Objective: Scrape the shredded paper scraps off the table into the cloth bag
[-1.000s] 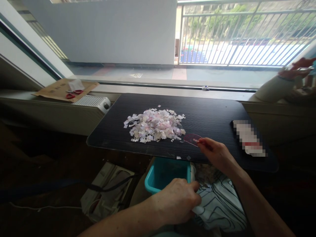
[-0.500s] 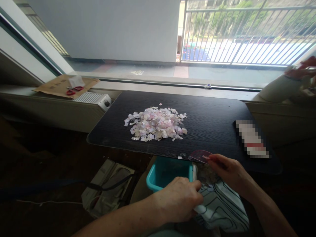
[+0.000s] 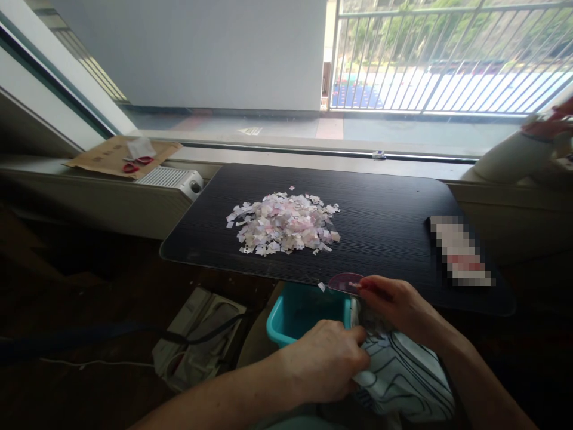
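Observation:
My right hand [image 3: 391, 301] pinches a thin, see-through pink plastic piece with a rounded edge [image 3: 342, 282] at the near edge of the black table [image 3: 376, 227]. Just left of that piece, a paper scrap [image 3: 321, 287] is at the table edge above a teal bin [image 3: 277, 319]. My left hand [image 3: 329, 361] is closed at the bin's near right corner, beside a white bag with dark wavy lines [image 3: 407, 373]; its fingertips are partly hidden. Farther back on the table lies a heap of small white and pinkish paper scraps [image 3: 286, 224].
A phone-like slab with a blurred top [image 3: 461, 251] lies on the table's right side. Red-handled scissors [image 3: 136, 165] rest on a brown envelope [image 3: 111, 155] on the sill, near a white radiator [image 3: 172, 178]. A beige case with a dark strap [image 3: 201, 334] stands low on the left.
My right hand has slid left along the table edge with the pink plastic piece. The scrap beside it has shifted slightly left, over the bin. My left hand stays in place.

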Demonstrator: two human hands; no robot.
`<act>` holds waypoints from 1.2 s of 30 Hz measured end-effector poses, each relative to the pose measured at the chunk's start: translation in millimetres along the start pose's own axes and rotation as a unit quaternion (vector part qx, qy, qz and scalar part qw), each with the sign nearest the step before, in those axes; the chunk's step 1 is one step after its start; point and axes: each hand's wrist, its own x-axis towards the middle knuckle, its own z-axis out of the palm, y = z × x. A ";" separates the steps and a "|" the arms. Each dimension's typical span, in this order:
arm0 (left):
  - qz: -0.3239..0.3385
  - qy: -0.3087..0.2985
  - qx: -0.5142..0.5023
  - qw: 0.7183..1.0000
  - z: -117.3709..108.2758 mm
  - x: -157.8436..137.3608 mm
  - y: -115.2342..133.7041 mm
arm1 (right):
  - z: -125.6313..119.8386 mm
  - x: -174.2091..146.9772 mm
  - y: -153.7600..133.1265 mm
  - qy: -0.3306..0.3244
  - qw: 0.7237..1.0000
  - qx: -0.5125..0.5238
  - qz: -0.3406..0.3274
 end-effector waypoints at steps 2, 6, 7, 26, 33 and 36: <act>0.002 0.000 0.000 1.000 0.4 -0.5 -0.8 | -4.9 -4.9 0.2 0.031 0.999 -0.016 0.025; 0.004 -0.010 -0.001 1.000 0.9 0.4 -1.8 | -8.9 -10.4 4.2 0.057 0.997 -0.035 0.050; 0.003 -0.011 -0.002 1.000 0.8 0.8 -1.8 | -7.9 -10.6 5.0 0.042 0.998 -0.029 0.045; -0.002 -0.002 -0.005 1.000 0.2 -2.2 -0.8 | 7.1 6.7 2.7 0.051 0.998 0.003 0.021; -0.004 -0.001 0.001 1.000 -2.0 -4.8 -1.7 | 12.3 12.4 -6.1 0.001 1.000 -0.008 -0.012; -0.005 0.001 0.005 1.000 -2.3 -6.3 -2.3 | 8.2 15.8 -9.2 0.022 0.999 -0.026 -0.013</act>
